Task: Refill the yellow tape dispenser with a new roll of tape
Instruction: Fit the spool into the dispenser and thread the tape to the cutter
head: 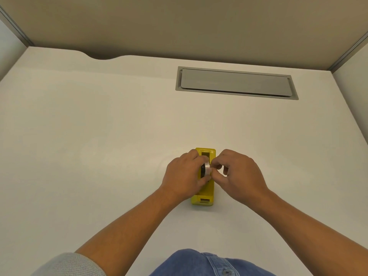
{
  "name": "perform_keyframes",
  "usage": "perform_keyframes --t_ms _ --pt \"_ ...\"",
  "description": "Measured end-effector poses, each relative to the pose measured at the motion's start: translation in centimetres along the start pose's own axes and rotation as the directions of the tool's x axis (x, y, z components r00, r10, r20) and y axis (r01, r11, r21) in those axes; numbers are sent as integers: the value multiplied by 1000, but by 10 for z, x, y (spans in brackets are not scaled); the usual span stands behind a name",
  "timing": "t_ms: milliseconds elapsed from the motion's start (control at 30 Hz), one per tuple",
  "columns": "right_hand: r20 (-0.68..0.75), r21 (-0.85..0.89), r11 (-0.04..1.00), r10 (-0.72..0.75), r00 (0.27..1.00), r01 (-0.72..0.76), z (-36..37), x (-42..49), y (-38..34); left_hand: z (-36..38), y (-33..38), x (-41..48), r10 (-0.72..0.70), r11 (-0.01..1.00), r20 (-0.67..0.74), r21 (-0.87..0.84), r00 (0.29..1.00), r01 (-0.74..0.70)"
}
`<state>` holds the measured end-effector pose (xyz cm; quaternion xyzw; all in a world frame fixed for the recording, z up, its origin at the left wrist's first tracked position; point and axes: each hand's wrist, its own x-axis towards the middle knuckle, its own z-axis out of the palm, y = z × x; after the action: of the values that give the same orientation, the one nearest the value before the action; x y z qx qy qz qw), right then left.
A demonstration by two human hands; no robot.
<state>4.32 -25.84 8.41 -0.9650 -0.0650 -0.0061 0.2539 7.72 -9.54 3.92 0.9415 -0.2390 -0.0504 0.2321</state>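
Note:
The yellow tape dispenser (205,193) lies lengthwise on the white desk, near its front middle. Over the dispenser's open well I hold a clear tape roll (207,168) upright, with a black hub showing on its left side. My left hand (185,175) grips the roll from the left, fingers curled around it. My right hand (238,173) comes in from the right, thumb and forefinger pinched at the roll's right face. Both hands hide the middle of the dispenser.
A grey cable-hatch lid (236,82) is set flush into the white desk (99,136) at the back right. Beige partition walls (179,26) close the desk at the back and sides. A curved notch (99,56) cuts the desk's back edge.

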Motion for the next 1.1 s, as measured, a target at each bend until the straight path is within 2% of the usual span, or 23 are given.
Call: perform_keyframes --t_ms 133,367,567,800,967,1100 --pt "-43 -2 999 -44 998 44 -6 -2 -10 -2 1 -2 12 1000 -2 -7 1000 -12" --pt "47 -92 987 -129 991 133 -1 -29 -11 -3 -5 -7 23 999 8 27 1000 -24" --pt "70 -203 954 -211 975 221 17 -49 -5 -2 -7 -14 39 999 -7 25 999 -39" --pt "53 -206 958 -195 979 202 28 -56 -2 -7 -18 -40 -8 999 13 -30 1000 9" --pt "33 -207 960 -185 982 188 26 -56 -5 4 -18 -62 0 996 93 92 996 -9" --pt "20 -218 956 -196 980 196 27 -57 -7 17 -14 -64 -65 989 58 135 996 57"
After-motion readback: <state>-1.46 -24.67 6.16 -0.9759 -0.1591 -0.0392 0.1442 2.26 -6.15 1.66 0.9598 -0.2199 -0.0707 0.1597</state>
